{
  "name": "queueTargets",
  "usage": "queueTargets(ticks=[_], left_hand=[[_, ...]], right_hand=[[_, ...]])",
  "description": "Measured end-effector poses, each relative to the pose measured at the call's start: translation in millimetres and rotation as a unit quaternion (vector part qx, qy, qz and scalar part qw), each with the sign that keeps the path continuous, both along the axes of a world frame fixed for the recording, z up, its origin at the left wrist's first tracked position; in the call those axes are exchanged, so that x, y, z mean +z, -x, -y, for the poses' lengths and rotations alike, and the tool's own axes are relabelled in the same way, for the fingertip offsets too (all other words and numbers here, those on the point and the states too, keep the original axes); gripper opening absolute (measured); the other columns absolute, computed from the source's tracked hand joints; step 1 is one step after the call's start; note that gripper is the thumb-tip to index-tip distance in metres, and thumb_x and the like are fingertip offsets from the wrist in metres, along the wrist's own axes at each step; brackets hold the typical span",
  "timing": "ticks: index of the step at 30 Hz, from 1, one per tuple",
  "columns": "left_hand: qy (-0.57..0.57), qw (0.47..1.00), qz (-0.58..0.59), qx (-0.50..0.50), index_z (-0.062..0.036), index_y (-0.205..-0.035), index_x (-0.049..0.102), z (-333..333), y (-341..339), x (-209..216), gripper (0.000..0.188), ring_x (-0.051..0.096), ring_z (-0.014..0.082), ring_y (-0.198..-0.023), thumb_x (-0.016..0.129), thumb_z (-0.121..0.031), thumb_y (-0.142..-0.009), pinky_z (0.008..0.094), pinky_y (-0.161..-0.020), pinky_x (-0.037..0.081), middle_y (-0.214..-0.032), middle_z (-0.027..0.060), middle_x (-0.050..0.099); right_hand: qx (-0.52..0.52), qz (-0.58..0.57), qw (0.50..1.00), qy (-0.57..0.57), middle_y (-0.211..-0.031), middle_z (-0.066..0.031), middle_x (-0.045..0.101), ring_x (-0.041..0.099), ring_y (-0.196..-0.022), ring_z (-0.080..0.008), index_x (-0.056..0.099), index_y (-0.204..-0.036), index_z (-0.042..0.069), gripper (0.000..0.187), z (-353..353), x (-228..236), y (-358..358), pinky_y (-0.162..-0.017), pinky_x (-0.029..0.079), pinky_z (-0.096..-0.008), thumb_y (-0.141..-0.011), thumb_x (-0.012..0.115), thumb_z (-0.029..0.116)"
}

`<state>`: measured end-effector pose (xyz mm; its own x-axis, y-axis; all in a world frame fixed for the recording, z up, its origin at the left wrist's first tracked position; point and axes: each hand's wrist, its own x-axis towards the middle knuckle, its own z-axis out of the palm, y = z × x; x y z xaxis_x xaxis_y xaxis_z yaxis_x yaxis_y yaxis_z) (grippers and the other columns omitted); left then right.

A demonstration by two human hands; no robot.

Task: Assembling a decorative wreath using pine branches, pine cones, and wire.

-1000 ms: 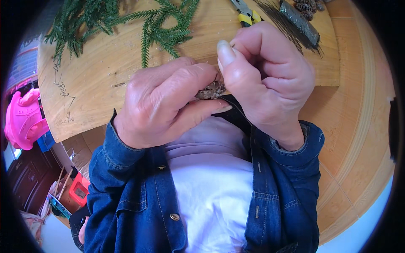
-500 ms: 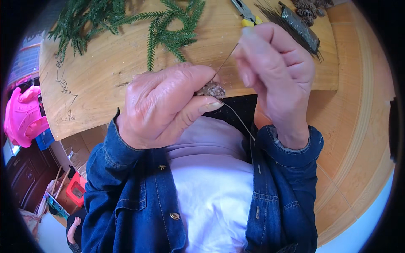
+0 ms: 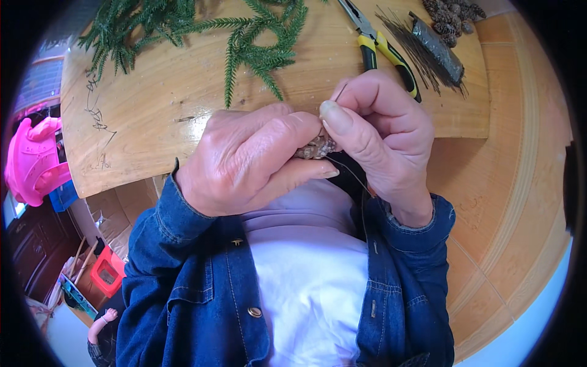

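Observation:
My left hand [image 3: 244, 159] is closed around a small brown pine cone [image 3: 318, 147] with whitish scale tips; most of the cone is hidden by the fingers. A thin dark wire [image 3: 348, 168] comes off the cone, one length trailing down to the right in front of my jacket. Close beside the cone, my right hand [image 3: 382, 134] pinches the wire's other length between thumb and forefinger, and a short bit of it sticks up above the fingertips.
Pliers [image 3: 367, 37] with yellow-black handles lie beyond my right hand. Beside them is a bundle of thin wires [image 3: 428, 55] with a dark wrapping. Pine cones [image 3: 449, 18] sit at the far right, green artificial branches [image 3: 263, 49] at the far left. A person's arm [image 3: 101, 324] shows at lower left.
My right hand has come down and left, from holding the wire stretched out to close against the cone. The pliers' handles now show. My left hand keeps hold of the cone.

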<state>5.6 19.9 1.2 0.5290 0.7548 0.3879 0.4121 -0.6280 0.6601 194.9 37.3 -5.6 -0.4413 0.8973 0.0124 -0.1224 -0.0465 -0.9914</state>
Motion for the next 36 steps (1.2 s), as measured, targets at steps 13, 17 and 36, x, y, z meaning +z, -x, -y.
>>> queueTargets(ticks=[13, 17, 36], left_hand=[[-0.065, 0.997, -0.02, 0.042, 0.0, -0.092, 0.059, 0.9, -3.0, -4.9, 0.034, 0.059, 0.0224, -0.057, 0.076, -0.014, -0.067, 0.0312, -0.046, 0.045, -0.071, 0.0088, 0.057], [-0.037, 0.998, -0.022, 0.035, -0.0004, -0.094, 0.059, -0.2, -1.6, -2.5, 0.034, 0.059, 0.0228, -0.058, 0.076, -0.016, -0.068, 0.0314, -0.046, 0.045, -0.071, 0.0088, 0.057], [-0.112, 0.992, -0.005, 0.06, -0.0007, -0.094, 0.058, -20.5, 6.6, -9.2, 0.03, 0.056, 0.0236, -0.054, 0.073, -0.016, -0.073, 0.0313, -0.045, 0.044, -0.071, 0.0087, 0.056]], right_hand=[[0.064, -0.05, 0.996, 0.043, -0.07, 0.0022, 0.051, 0.044, -0.063, -0.0029, 0.056, -0.079, 0.001, 0.009, -8.2, -3.8, 0.1, -0.055, 0.034, -0.0181, -0.086, 0.058, 0.005], [0.061, 0.001, 0.996, 0.067, -0.069, 0.0025, 0.05, 0.042, -0.062, -0.0027, 0.056, -0.079, 0.001, 0.009, -12.2, -0.4, 1.8, -0.054, 0.033, -0.0188, -0.086, 0.057, 0.004], [-0.055, -0.046, 0.997, 0.019, -0.061, 0.0028, 0.051, 0.044, -0.056, -0.0019, 0.055, -0.073, 0.001, 0.015, -22.9, 2.7, 22.4, -0.049, 0.037, -0.0194, -0.088, 0.056, 0.003]])
